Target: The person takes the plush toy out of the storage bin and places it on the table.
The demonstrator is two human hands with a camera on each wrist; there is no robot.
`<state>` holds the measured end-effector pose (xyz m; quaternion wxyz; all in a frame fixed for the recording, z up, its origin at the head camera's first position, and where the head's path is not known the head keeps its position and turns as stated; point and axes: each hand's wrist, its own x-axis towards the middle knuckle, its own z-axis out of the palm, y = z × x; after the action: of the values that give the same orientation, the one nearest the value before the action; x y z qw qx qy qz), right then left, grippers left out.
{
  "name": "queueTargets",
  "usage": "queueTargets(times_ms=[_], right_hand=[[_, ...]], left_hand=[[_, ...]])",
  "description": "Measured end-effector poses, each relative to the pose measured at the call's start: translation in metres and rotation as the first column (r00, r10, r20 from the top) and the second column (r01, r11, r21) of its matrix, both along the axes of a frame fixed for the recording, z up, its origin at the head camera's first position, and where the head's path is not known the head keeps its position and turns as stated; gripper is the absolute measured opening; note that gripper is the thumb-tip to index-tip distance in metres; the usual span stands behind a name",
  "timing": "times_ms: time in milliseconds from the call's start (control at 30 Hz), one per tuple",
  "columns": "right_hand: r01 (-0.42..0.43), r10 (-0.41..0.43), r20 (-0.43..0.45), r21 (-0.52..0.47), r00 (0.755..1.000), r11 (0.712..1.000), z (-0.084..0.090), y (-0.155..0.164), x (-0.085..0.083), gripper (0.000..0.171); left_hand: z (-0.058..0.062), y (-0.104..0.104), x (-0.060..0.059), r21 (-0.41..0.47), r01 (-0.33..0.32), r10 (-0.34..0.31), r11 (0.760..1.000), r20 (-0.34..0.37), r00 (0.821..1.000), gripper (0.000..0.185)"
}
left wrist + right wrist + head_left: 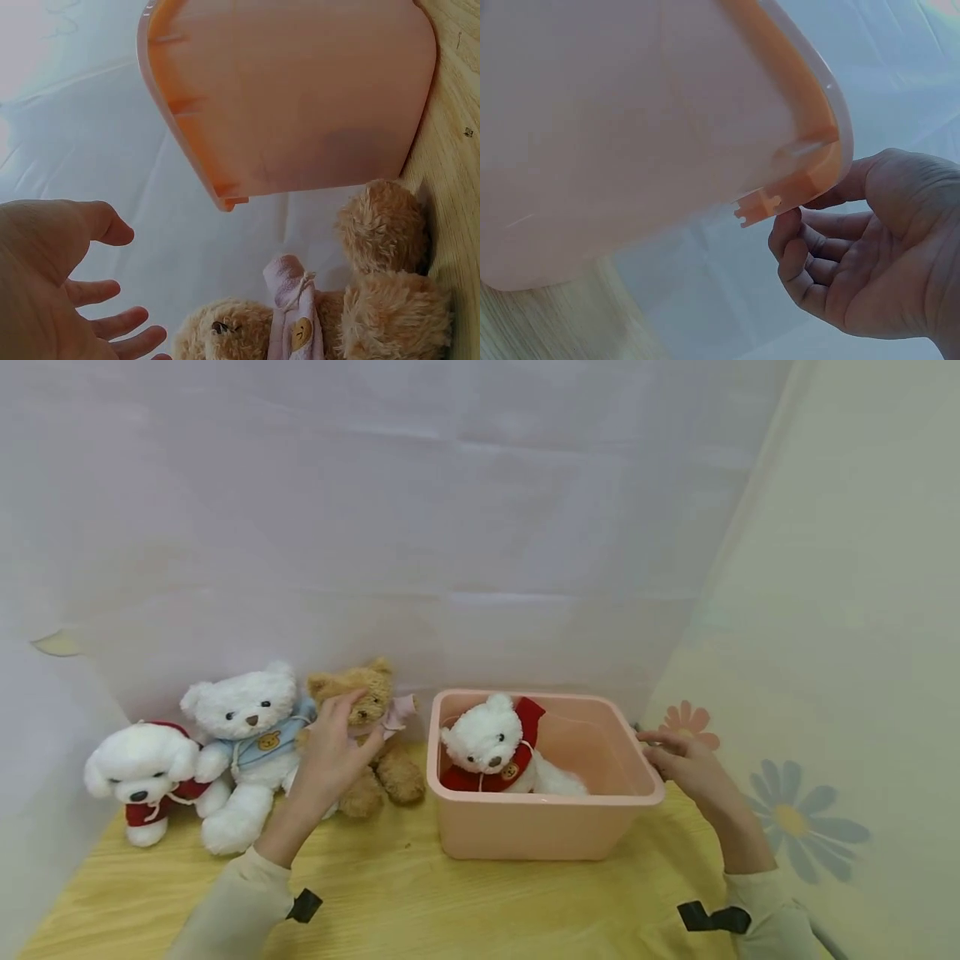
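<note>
My left hand (330, 764) is raised in front of the brown teddy bear (369, 706), its fingers spread and holding nothing. In the left wrist view, a gap shows between these fingers and the bear's head. The bear wears a pale pink top and sits beside a pink plastic bin (525, 831). At the bin's far right corner, my right hand (686, 768) grips the rim, with thumb and curled fingers around it in the right wrist view. Inside the bin leans a white teddy bear (480, 735) in a red top, its lower body partly hidden by the front wall.
A white teddy bear in a blue top (243, 710) and a white plush dog in red (146, 768) sit left of the brown bear. All stand on a wooden table (375, 893). A pale sheet (450, 527) hangs behind; a wall with flower decals (802, 822) borders the right.
</note>
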<state>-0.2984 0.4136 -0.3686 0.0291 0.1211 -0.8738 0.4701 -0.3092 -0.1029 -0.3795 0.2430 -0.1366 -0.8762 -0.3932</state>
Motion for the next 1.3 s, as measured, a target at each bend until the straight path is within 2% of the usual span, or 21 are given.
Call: queueTargets(times_ms=[200,333,467,633,800,867,933,1000,1100,1167,1300], right_hand=[[-0.031,0.031,0.008,-0.041,0.999,0.999,-0.003,-0.009,-0.004,0.049],[-0.048,0.049,0.012,-0.069,0.999,0.996,-0.008,-0.006,0.003,0.051],[-0.071,0.071,-0.001,-0.064,0.997,0.995,-0.010,-0.001,0.008,0.051],[-0.061,0.060,-0.004,-0.057,0.998,0.997,-0.006,0.002,0.010,0.052],[-0.061,0.061,-0.005,-0.044,0.998,0.997,-0.001,0.000,0.008,0.054],[-0.072,0.071,-0.017,-0.039,0.997,0.997,0.002,-0.001,0.005,0.053],[-0.079,0.078,-0.023,-0.034,0.997,0.996,0.003,-0.001,0.002,0.053],[-0.075,0.074,-0.027,-0.023,0.997,0.997,0.004,-0.001,0.002,0.053],[-0.051,0.051,-0.019,0.012,0.998,0.999,0.004,0.002,0.002,0.053],[-0.034,0.035,-0.016,0.028,0.999,0.999,0.002,0.003,0.003,0.053],[-0.034,0.034,-0.007,0.025,0.999,0.999,-0.002,0.002,0.003,0.055]], left_hand=[[0.004,-0.006,0.004,-0.030,0.009,-0.009,1.000,0.011,1.000,0.064],[0.003,-0.003,0.008,-0.043,0.028,-0.026,0.999,0.037,0.999,0.066],[0.003,0.002,0.015,-0.020,0.059,-0.057,0.998,0.060,0.997,0.065],[0.009,0.010,0.021,0.012,0.157,-0.157,0.988,0.031,0.987,0.059],[0.016,0.020,0.025,0.077,0.290,-0.287,0.954,-0.039,0.957,0.052],[0.020,0.024,0.024,0.084,0.318,-0.312,0.944,-0.076,0.947,0.049],[0.026,0.030,0.021,0.051,0.327,-0.320,0.944,-0.112,0.941,0.047],[0.032,0.039,0.015,-0.007,0.329,-0.327,0.944,-0.117,0.938,0.046],[0.041,0.056,0.000,-0.114,0.345,-0.352,0.932,-0.045,0.935,0.049],[0.043,0.068,-0.014,-0.179,0.384,-0.384,0.906,0.033,0.923,0.050],[0.044,0.084,-0.035,-0.303,0.471,-0.437,0.829,0.175,0.882,0.057]])
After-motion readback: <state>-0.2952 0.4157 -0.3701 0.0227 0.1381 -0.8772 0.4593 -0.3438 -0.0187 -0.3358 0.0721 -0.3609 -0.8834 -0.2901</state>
